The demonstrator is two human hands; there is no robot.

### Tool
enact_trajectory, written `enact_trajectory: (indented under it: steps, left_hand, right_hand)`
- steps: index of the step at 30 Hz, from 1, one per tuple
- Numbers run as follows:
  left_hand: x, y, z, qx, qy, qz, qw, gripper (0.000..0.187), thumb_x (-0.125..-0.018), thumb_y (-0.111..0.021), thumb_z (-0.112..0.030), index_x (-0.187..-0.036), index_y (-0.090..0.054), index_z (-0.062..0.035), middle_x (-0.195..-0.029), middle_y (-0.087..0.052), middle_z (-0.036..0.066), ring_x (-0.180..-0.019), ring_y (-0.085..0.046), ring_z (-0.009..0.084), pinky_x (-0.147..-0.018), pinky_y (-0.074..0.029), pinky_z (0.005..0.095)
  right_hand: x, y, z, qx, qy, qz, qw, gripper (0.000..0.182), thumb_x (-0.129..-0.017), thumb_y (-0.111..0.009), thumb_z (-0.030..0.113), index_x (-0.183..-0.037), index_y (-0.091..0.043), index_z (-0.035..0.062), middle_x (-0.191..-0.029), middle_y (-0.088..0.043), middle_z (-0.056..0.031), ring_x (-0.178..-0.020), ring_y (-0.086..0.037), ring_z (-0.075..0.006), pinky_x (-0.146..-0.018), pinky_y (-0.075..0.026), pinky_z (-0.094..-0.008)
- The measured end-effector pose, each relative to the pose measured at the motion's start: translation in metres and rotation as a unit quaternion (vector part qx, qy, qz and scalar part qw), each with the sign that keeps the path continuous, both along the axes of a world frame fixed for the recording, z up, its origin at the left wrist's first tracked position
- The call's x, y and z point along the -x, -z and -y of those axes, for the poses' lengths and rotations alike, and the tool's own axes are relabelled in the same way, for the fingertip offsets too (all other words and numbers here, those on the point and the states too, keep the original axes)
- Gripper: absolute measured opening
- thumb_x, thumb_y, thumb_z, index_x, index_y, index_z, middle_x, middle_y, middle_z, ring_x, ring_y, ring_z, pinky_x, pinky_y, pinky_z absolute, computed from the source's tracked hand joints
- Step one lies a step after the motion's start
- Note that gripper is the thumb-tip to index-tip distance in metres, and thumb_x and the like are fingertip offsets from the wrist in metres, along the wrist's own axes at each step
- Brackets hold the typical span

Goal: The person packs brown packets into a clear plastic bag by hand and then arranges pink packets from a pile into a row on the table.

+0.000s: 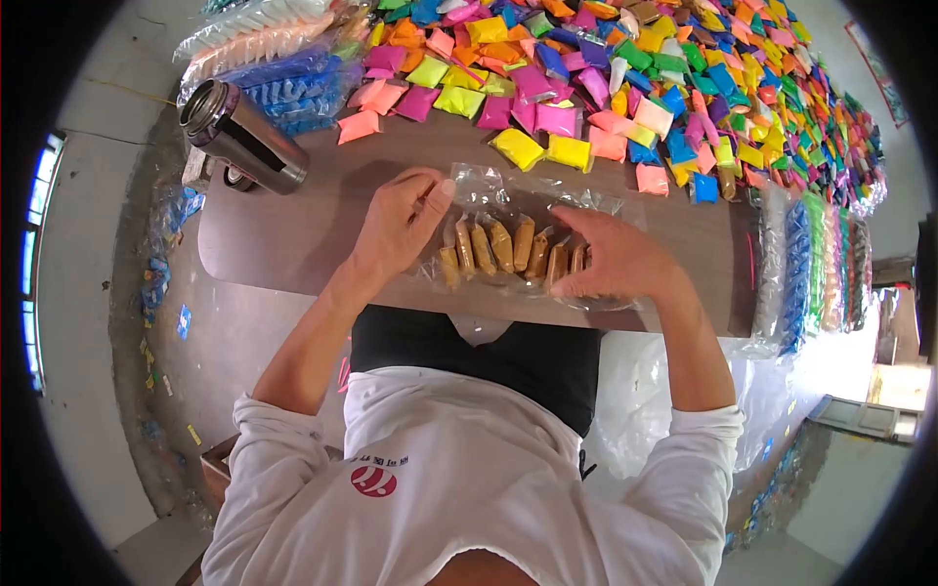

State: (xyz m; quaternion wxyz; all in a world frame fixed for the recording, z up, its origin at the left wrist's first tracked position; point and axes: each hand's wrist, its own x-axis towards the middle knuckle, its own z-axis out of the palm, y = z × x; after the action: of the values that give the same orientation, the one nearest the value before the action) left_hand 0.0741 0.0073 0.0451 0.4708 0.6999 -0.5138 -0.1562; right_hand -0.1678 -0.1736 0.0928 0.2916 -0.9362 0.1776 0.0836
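Observation:
A clear plastic bag (pixel 479 186) lies flat near the table's front edge, with a row of several small brown packets (pixel 501 246) side by side in it. My left hand (pixel 403 220) is at the bag's upper left corner, fingers curled and thumb against the film; the exact pinch is partly hidden. Across the right end of the row reaches my right hand (pixel 620 256), its thumb at the lower side and its fingers at the upper side, gripping the bag there. The packets under that palm are partly covered.
Behind the bag a large heap of colourful small packets (pixel 586 83) covers the table (pixel 322 230). A steel thermos (pixel 244 137) stands at the left beside blue bundled packs (pixel 303 93). Long wrapped packs (pixel 796 264) line the right edge. Scraps litter the floor.

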Motion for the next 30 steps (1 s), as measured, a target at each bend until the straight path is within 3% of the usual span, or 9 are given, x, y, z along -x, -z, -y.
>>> enact_trajectory:
  steps: [3, 6, 9, 12, 15, 18, 24, 27, 30]
  left_hand:
    - [0.006, -0.006, -0.004, 0.022, -0.004, -0.011, 1.000, 0.041, -0.103, -0.056, -0.032, -0.094, -0.063, 0.0071, -0.094, -0.062, 0.011, -0.078, -0.056, 0.0138, -0.070, -0.046, 0.0296]
    - [0.012, -0.006, -0.016, 0.014, -0.012, -0.028, 0.999, 0.041, -0.102, -0.057, -0.032, -0.098, -0.063, 0.0079, -0.095, -0.062, 0.010, -0.079, -0.056, 0.0140, -0.071, -0.046, 0.0289]
    - [0.015, -0.001, -0.031, -0.001, -0.012, -0.037, 0.999, 0.043, -0.102, -0.057, -0.034, -0.100, -0.063, 0.0085, -0.098, -0.062, 0.010, -0.080, -0.056, 0.0141, -0.072, -0.046, 0.0286]
    - [0.017, 0.000, -0.041, -0.018, 0.000, -0.055, 0.998, 0.045, -0.101, -0.057, -0.036, -0.100, -0.063, 0.0086, -0.101, -0.061, 0.010, -0.082, -0.056, 0.0136, -0.074, -0.046, 0.0279]
    - [0.016, 0.018, -0.043, -0.024, 0.016, -0.069, 0.997, 0.046, -0.101, -0.057, -0.037, -0.100, -0.062, 0.0087, -0.102, -0.060, 0.010, -0.084, -0.055, 0.0133, -0.075, -0.045, 0.0275]
    - [0.017, 0.035, -0.042, -0.014, 0.005, -0.114, 0.993, 0.043, -0.100, -0.059, -0.034, -0.101, -0.062, 0.0089, -0.098, -0.060, 0.010, -0.083, -0.055, 0.0129, -0.074, -0.045, 0.0276]
    - [0.026, 0.037, -0.036, 0.046, -0.044, -0.130, 0.989, 0.036, -0.100, -0.061, -0.028, -0.103, -0.063, 0.0075, -0.085, -0.059, 0.007, -0.075, -0.056, 0.0118, -0.070, -0.046, 0.0273]
    - [0.025, 0.038, -0.034, 0.036, -0.062, -0.112, 0.991, 0.033, -0.101, -0.061, -0.026, -0.099, -0.064, 0.0060, -0.082, -0.059, 0.007, -0.074, -0.056, 0.0122, -0.069, -0.046, 0.0276]
    - [0.028, 0.037, -0.031, 0.038, -0.080, -0.110, 0.990, 0.031, -0.100, -0.061, -0.026, -0.092, -0.064, 0.0047, -0.080, -0.058, 0.007, -0.073, -0.054, 0.0129, -0.068, -0.045, 0.0280]
  right_hand:
    - [0.001, 0.007, -0.004, 0.032, -0.031, 0.054, 0.998, 0.078, -0.074, -0.081, 0.035, -0.138, -0.053, 0.0013, -0.131, -0.061, -0.0196, -0.120, -0.059, -0.0348, -0.102, -0.046, -0.0398]
    - [0.001, 0.015, 0.009, -0.085, -0.007, 0.038, 0.996, 0.055, -0.081, -0.077, 0.024, -0.129, -0.060, 0.0012, -0.123, -0.066, -0.0162, -0.108, -0.064, -0.0297, -0.095, -0.050, -0.0377]
    - [0.004, 0.017, 0.008, -0.100, 0.014, 0.071, 0.992, 0.038, -0.087, -0.072, 0.015, -0.121, -0.065, 0.0009, -0.116, -0.069, -0.0136, -0.097, -0.065, -0.0245, -0.086, -0.052, -0.0345]
    - [0.003, 0.014, 0.006, -0.151, 0.071, 0.032, 0.985, 0.039, -0.089, -0.069, 0.020, -0.122, -0.064, 0.0012, -0.118, -0.068, -0.0181, -0.103, -0.066, -0.0352, -0.091, -0.051, -0.0414]
    - [0.004, 0.019, 0.009, -0.129, 0.060, 0.043, 0.989, 0.038, -0.091, -0.067, 0.022, -0.122, -0.064, 0.0007, -0.115, -0.069, -0.0181, -0.101, -0.066, -0.0349, -0.090, -0.051, -0.0414]
    - [0.001, 0.009, 0.003, -0.093, 0.050, 0.055, 0.993, 0.046, -0.091, -0.067, 0.029, -0.126, -0.062, -0.0012, -0.122, -0.066, -0.0195, -0.110, -0.064, -0.0357, -0.093, -0.050, -0.0411]
    - [-0.019, -0.010, -0.039, 0.018, -0.005, 0.114, 0.993, 0.082, -0.079, -0.076, 0.039, -0.143, -0.044, -0.0006, -0.148, -0.046, -0.0202, -0.136, -0.044, -0.0362, -0.113, -0.036, -0.0437]
    - [-0.044, -0.010, -0.054, 0.021, -0.029, 0.110, 0.993, 0.093, -0.072, -0.082, 0.033, -0.148, -0.038, 0.0036, -0.152, -0.041, -0.0187, -0.138, -0.041, -0.0377, -0.114, -0.035, -0.0453]
    - [-0.060, 0.005, -0.060, 0.010, -0.032, 0.132, 0.991, 0.089, -0.070, -0.083, 0.030, -0.145, -0.042, 0.0046, -0.147, -0.047, -0.0191, -0.135, -0.045, -0.0372, -0.112, -0.037, -0.0439]
